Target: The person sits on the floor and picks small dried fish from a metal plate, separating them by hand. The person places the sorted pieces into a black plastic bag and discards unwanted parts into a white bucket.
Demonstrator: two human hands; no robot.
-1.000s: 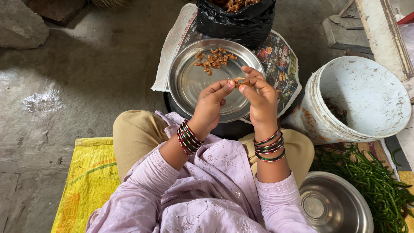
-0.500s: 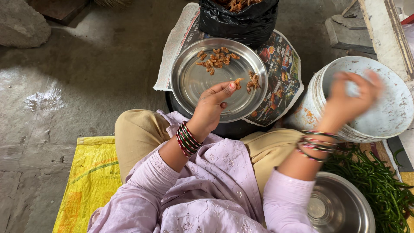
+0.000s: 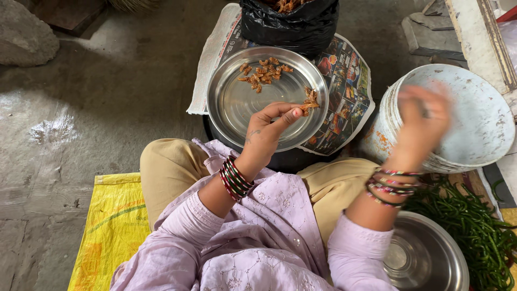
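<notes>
Head view: I see my left hand (image 3: pixel 267 131) over the near edge of the round steel plate (image 3: pixel 237 102), thumb and forefinger pinched together on a small brown dried piece (image 3: pixel 309 103) at the plate's right rim. More brown pieces (image 3: pixel 262 72) lie in a loose heap at the far side of the plate. The plate sits on a printed newspaper (image 3: pixel 344 91), with a black plastic bag (image 3: pixel 291 24) just beyond it. My right hand (image 3: pixel 423 126) is blurred over the white bucket (image 3: pixel 474 124) to the right; I cannot tell how its fingers stand. Near right, an empty steel bowl (image 3: pixel 425 258) sits beside a pile of green beans (image 3: pixel 474 226). A yellow sack (image 3: pixel 110 226) lies under me on the left.
</notes>
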